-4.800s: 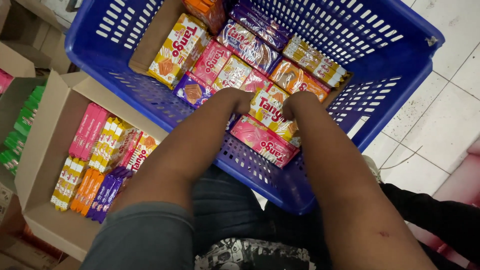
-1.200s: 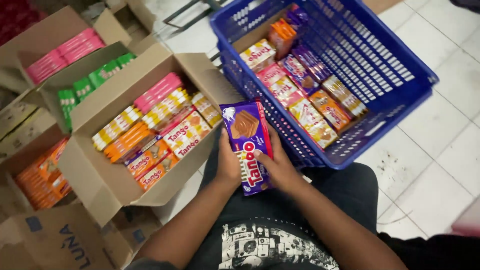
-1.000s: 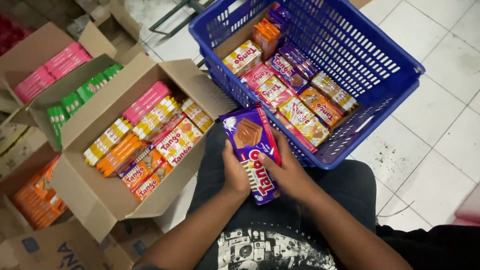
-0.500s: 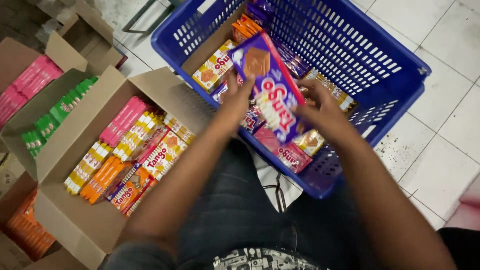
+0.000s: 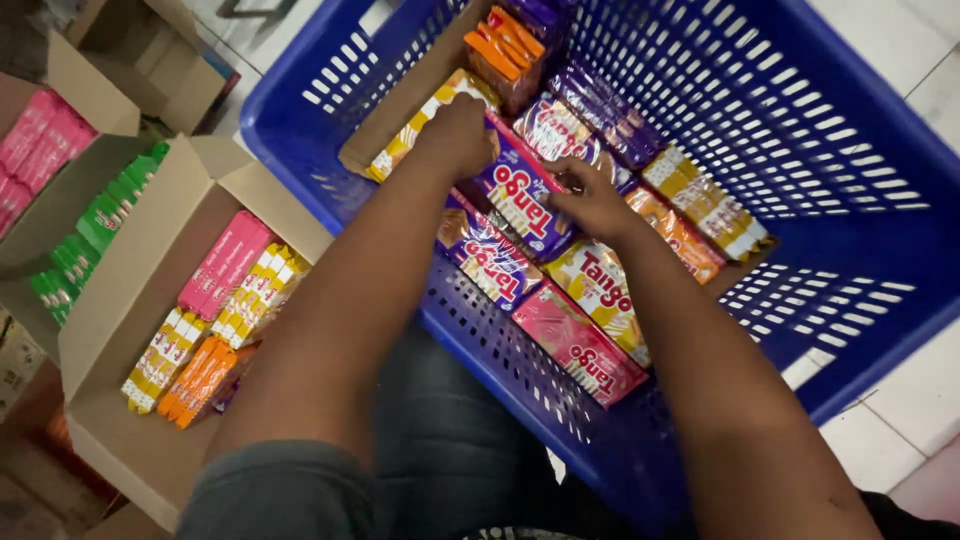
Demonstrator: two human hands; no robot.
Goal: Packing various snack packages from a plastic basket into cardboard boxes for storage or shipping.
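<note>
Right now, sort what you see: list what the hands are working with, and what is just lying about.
In hand:
left hand
right hand
purple wafer pack
blue basket

Lying about:
open cardboard box
pink packs
green packs

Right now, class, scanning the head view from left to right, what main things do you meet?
Box of pink packets → green packets → open cardboard box with pink, yellow and orange wafer packs → left hand → purple packet → right hand → far wall of the blue basket → white floor tiles.
</note>
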